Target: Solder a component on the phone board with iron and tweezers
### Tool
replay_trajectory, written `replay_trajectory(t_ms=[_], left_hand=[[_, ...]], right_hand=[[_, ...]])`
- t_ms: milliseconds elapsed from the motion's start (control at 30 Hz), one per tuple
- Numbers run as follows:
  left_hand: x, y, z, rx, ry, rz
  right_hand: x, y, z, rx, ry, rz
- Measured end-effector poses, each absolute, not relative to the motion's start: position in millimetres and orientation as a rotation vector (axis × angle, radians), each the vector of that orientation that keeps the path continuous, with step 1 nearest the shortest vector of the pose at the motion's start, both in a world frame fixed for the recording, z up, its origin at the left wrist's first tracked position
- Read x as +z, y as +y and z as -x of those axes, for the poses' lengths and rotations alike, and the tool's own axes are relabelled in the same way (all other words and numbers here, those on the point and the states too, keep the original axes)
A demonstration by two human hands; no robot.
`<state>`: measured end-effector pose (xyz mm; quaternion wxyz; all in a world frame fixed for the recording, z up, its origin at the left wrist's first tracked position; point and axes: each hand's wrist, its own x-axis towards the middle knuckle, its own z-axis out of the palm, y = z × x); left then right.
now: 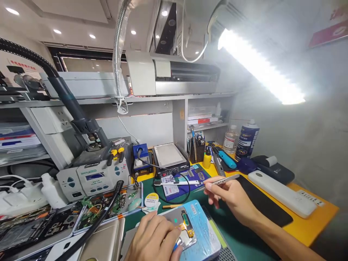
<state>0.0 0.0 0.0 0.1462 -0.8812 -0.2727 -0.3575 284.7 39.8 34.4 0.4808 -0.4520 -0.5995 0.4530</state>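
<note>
1. At a cluttered electronics repair bench [304, 232] under a bright LED strip lamp [261, 67], a person works on an opened phone [181, 226] lying on a light-blue pad [202, 235] near the front edge.
2. Left hand [152, 239] lies on the phone with fingers curled, pressing down beside an orange flex cable [187, 232].
3. Right hand [231, 197] hovers just above and to the right of the phone, fingers pinched on a slim silver tool [224, 180] whose tip points left, clear of the phone.
4. Behind the hands, a dark blue mat [187, 181] carries small printed cards; their text is too small to read.
5. A round yellow-and-white tin [151, 200] sits left of the phone; its label is illegible.
6. A grey rework station [94, 177] with a blue display stands at left, lettering blurred, with a small blue soldering station [141, 159] beside it.
7. At right rear stand a clear bottle [230, 139] and a dark blue can [247, 139] with white writing that cannot be made out.
8. A long white device [282, 194] lies on the yellow bench edge, well apart from the hands.
</note>
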Motion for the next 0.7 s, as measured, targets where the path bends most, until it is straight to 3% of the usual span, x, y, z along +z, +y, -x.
replay_trajectory(t_ms=[300, 567, 700], left_hand=[[-4, -1, -11, -1.11, -0.798, 2.467], [-2, -4, -7, -1.108, -0.842, 2.44], [-7, 0, -8, -1.14, -0.808, 2.393]], right_hand=[[53, 38, -298, 0.96, -1.661, 1.289], [49, 48, -310, 0.231, -2.265, 1.417], [27, 56, -309, 0.036, -2.546, 1.397]])
